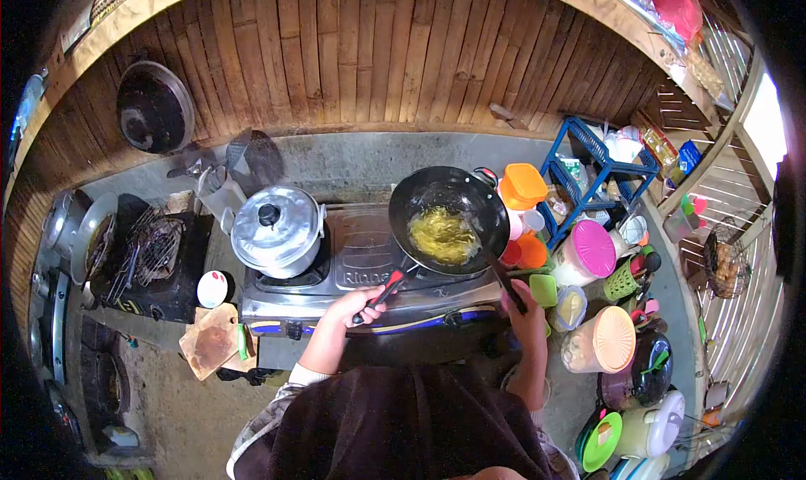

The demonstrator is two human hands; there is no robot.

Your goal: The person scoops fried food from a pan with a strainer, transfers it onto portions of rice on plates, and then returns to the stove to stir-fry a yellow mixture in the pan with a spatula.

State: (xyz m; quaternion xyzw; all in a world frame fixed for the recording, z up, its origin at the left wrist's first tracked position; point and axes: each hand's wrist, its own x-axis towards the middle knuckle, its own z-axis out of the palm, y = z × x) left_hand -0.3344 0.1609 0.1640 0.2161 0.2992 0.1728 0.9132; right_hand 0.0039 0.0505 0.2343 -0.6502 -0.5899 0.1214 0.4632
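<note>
A black wok sits on the right burner of the gas stove, holding yellow, oily food. My left hand is closed around the wok's black-and-red handle, at the stove's front edge. At the wok's right, my right hand grips a dark spatula. Its handle slants up and left to the wok's rim; its blade is hard to make out. A lidded silver pot stands on the left burner.
Orange tubs, a pink-lidded container and a peach-lidded container crowd the right side. A blue rack stands behind them. Left are a charred grill, a white round item and a cutting board with a green-handled knife.
</note>
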